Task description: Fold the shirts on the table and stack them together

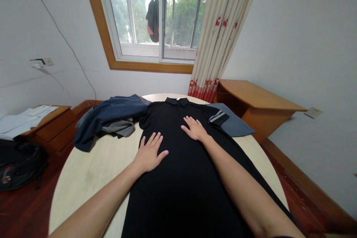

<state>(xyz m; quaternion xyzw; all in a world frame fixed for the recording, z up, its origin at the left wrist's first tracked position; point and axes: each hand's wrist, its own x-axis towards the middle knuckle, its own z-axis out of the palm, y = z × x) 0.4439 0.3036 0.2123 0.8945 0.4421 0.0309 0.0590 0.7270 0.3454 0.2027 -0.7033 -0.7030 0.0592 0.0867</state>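
A black polo shirt (178, 178) lies spread out front side up, its collar toward the window and its lower part running off the bottom of the view. Two light stripes mark the sleeve on the right; the sleeve on the left looks bunched. My left hand (150, 152) rests flat on the left side of the shirt, fingers spread. Higher up, near the buttons, my right hand (193, 128) lies on the chest with its fingers stretched out. Neither hand grips the cloth.
The shirt lies on a round pale table (83, 178). A heap of dark blue and grey clothes (119, 109) sits at the back left. Blue-grey folded cloth (237, 121) lies at the back right, partly under the striped sleeve. A wooden desk (256, 96) stands beyond.
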